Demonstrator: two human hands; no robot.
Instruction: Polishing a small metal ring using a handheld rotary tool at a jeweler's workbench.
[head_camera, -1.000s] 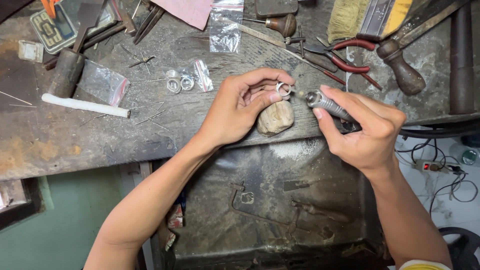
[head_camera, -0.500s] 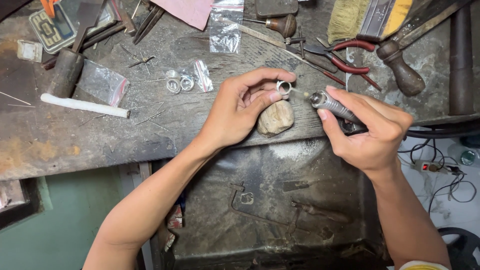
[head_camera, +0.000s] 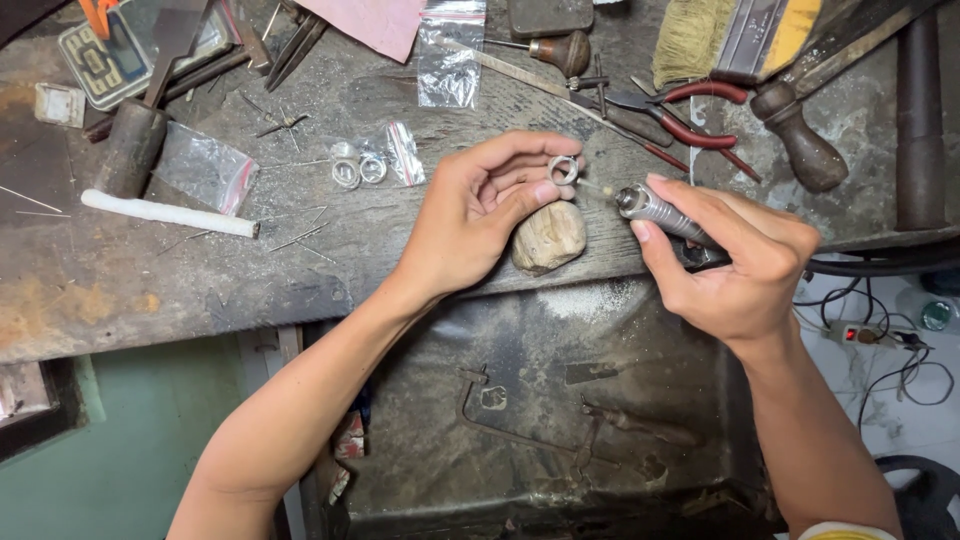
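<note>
At the centre of the frame the left hand (head_camera: 478, 215) pinches a small silver ring (head_camera: 563, 169) between thumb and fingertips, held just above a rounded wooden peg (head_camera: 548, 237) that juts from the bench (head_camera: 180, 280) edge. The right hand (head_camera: 735, 262) is wrapped closed around a metal rotary handpiece (head_camera: 660, 212), its thin bit pointing left at the ring. A second ago the handpiece nose sat right against the ring and the two hands were nearly touching; half a second ago a small gap had opened; now the gap is plain, with the bit's tip just short of the ring and the right hand shifted a little toward the right of the frame. The ring has stayed where it was, over the peg. This reads as a pause in the grinding, the tool lifted off so the worked surface can be looked at. On the bench, upper left of centre, lie two more rings (head_camera: 358, 171) beside small plastic bags (head_camera: 405, 153), a white stick (head_camera: 170, 213) at left, and red-handled pliers (head_camera: 690, 115) at upper right.
</note>
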